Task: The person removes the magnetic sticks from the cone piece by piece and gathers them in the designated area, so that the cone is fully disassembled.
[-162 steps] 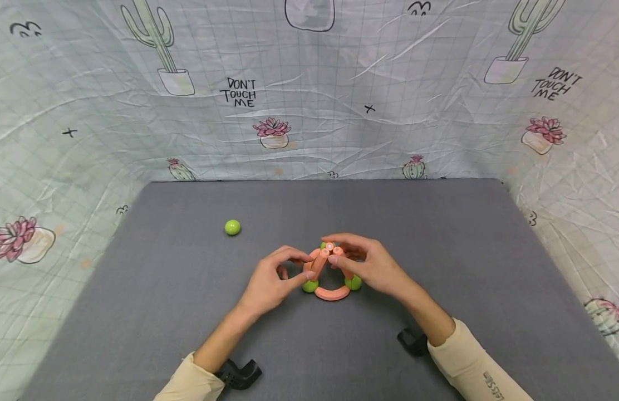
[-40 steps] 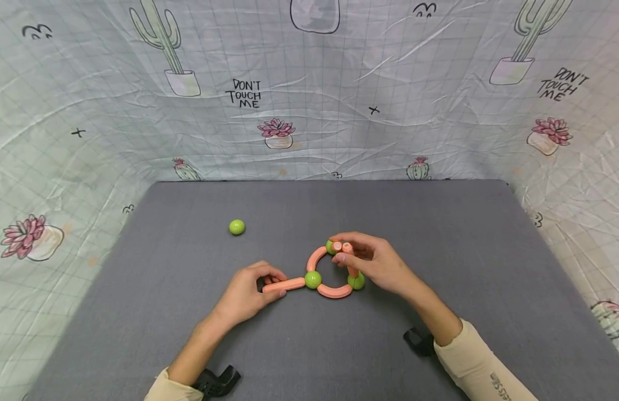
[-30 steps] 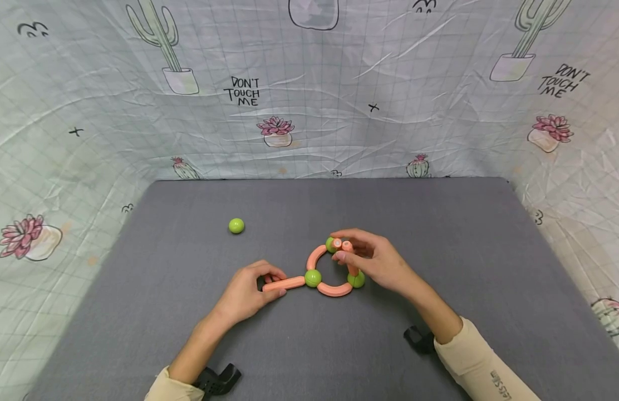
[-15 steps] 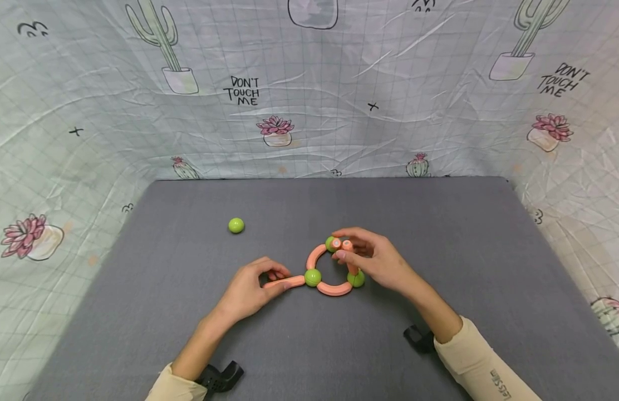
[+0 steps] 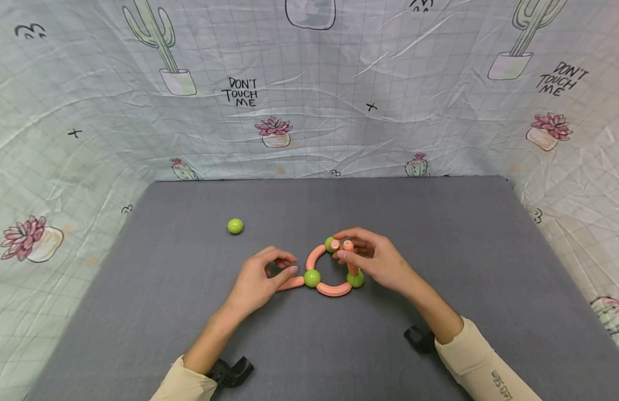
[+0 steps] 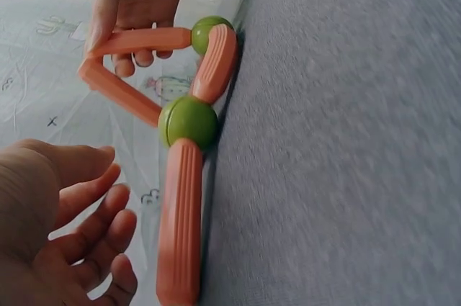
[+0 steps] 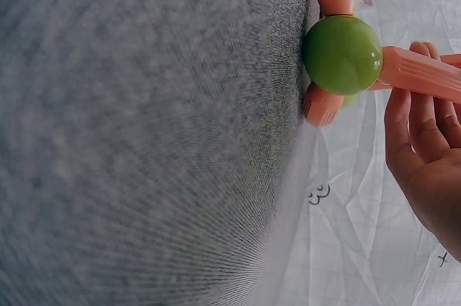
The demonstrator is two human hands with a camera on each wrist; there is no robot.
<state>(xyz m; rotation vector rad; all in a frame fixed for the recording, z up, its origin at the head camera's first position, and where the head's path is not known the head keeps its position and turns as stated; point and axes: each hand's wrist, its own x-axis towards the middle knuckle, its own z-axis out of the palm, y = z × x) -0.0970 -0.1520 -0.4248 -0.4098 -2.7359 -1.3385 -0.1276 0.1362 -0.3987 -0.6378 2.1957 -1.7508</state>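
Observation:
Three green balls, the near-left one (image 5: pixel 312 278) among them, are joined by curved orange magnetic rods (image 5: pixel 333 289) in a ring on the grey table. A straight orange rod (image 6: pixel 180 227) lies flat, running left from that ball. My left hand (image 5: pixel 259 277) hovers over this rod, fingers loosely bent and nothing between them. My right hand (image 5: pixel 373 257) pinches the top ends of two straight rods (image 7: pixel 421 73) that lean up from the other two balls and meet at the tips. Part of the ring's right side is hidden behind the right hand.
A loose green ball (image 5: pixel 235 226) lies farther back on the left of the grey table (image 5: pixel 189 312). A printed cloth (image 5: pixel 319 139) stands around the table's back and sides. Black wrist mounts (image 5: pixel 232 372) sit at both wrists.
The left-hand rod, upright among three earlier, has been lowered flat to the left. The left hand has since let go of it and risen slightly rightward. The right hand keeps its hold.

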